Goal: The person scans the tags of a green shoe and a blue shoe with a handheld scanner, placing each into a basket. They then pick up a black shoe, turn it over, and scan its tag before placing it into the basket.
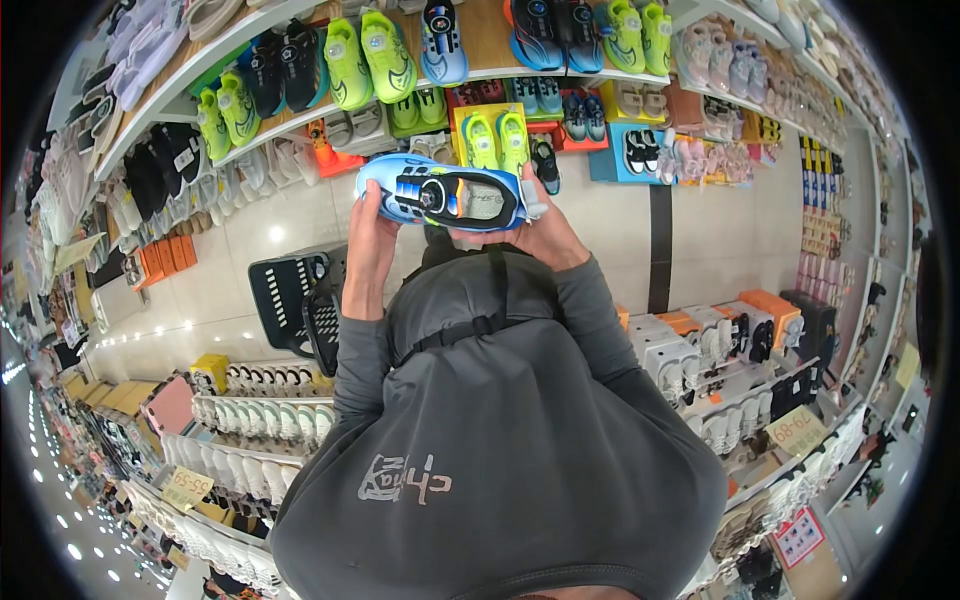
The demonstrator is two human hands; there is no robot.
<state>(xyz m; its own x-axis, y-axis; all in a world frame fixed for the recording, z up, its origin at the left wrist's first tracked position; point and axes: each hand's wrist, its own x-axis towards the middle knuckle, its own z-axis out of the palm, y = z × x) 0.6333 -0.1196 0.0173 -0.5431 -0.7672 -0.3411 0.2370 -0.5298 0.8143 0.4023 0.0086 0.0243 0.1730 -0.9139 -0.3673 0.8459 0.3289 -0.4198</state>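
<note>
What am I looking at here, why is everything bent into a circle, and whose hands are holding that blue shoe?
There is no machine here. One small camera sits on a person's head and looks forward and down, and its very wide lens bends the scene into a circle. The grey mass at the bottom is that person's own hooded top, seen from above. Their two bare hands reach forward: the left hand and the right hand hold one blue sneaker between them, each gripping one end, its opening turned toward the camera. Beyond it are shop shelves full of shoes, among them neon green sneakers. A black slotted basket shows beside the left forearm, and racks of white shoes stand lower down on both sides.
</note>
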